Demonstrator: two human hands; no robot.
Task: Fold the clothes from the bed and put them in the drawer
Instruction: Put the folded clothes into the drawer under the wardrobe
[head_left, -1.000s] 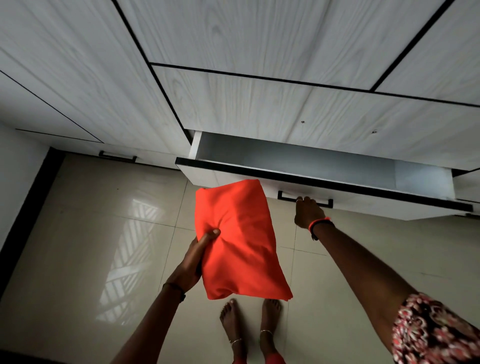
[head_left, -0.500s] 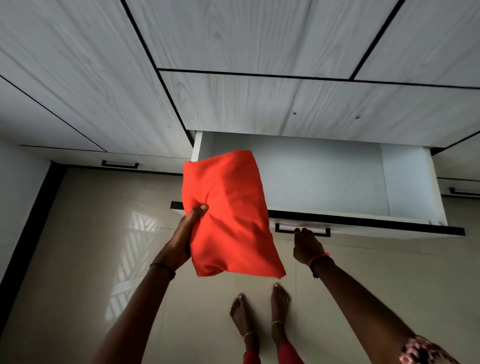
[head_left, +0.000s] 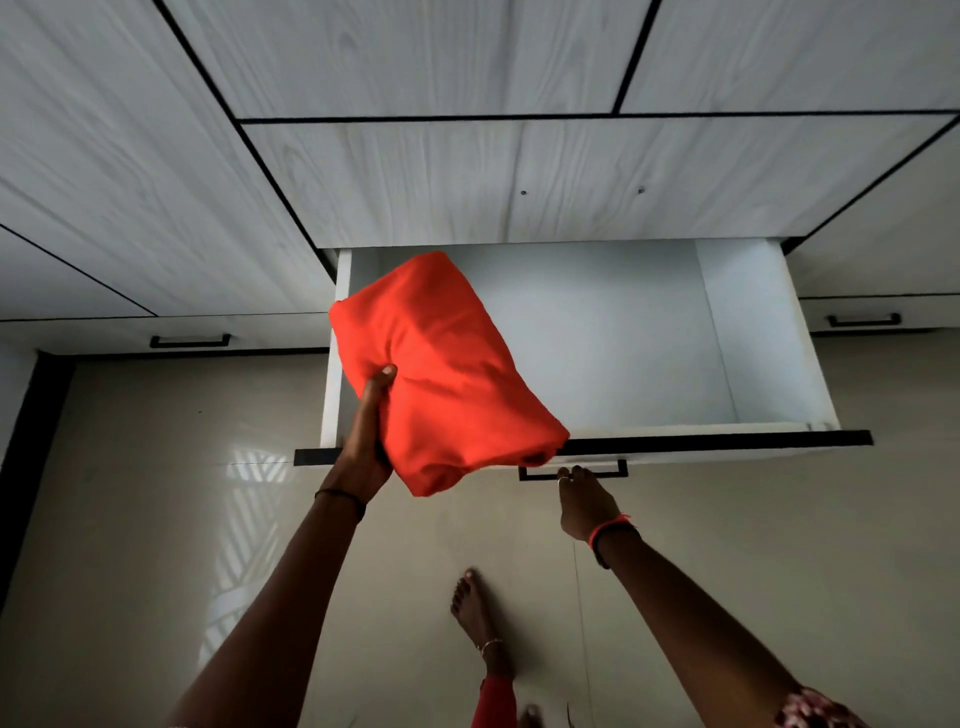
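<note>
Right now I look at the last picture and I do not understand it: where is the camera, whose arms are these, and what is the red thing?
There is no machine here. A person wears a wide-angle camera on the head, so the single picture looks forward and down along that person's own two arms. The left hand grips a folded orange-red cloth bundle and holds it up at the left front corner of the open white drawer, not yet laid down. This drawer belongs to a pale wood-grain wardrobe. The part of the drawer's inside that shows is bare; the bundle hides the rest. The right hand has its fingers curled on the drawer's thin black handle. Below are glossy beige floor tiles and the person's bare foot.
</note>
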